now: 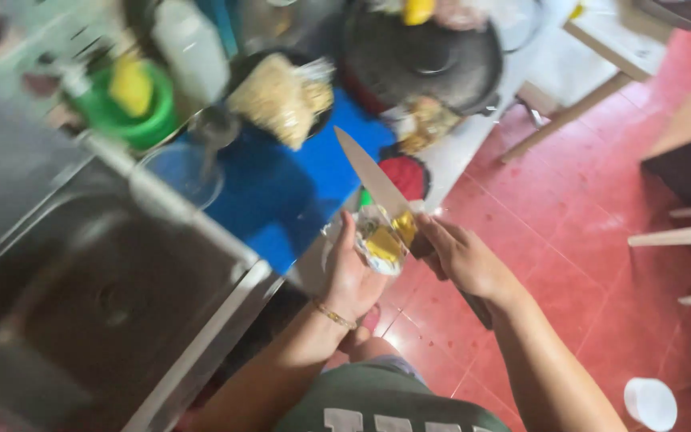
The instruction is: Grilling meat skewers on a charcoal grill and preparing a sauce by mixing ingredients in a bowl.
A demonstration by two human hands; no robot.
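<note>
1. A person stands at a kitchen table, seen from a head-worn camera looking down; the left hand (351,276) is cupped around a small clear packet (379,238) with yellow contents, fingers closed on its lower edge.
2. The right hand (461,258) is clamped on the handle of a large kitchen knife (373,180), whose pale blade slants up and to the left, its heel resting against the top of the packet.
3. The two hands are close together, held in the air just off the table's front edge and above the red tiled floor (569,240); the packet sits between them.
4. A thin gold bracelet (333,314) circles the left wrist.
5. Beyond the hands, a blue board (281,192) lies on the table, with a dark bowl of pale noodles (281,96) at its far edge and a small round red-filled dish (404,176) just beside the knife blade.
6. Further back stands a large dark pan (425,56), and to the left a green bowl (121,108) holding something yellow, near a white bottle (192,48).
7. A glass bowl (179,172) with a metal utensil in it sits at the board's left side, next to a steel sink (97,296) that fills the lower left of the view.
8. A white cup (649,402) rests on the floor at lower right; much of the scene is blurred.
</note>
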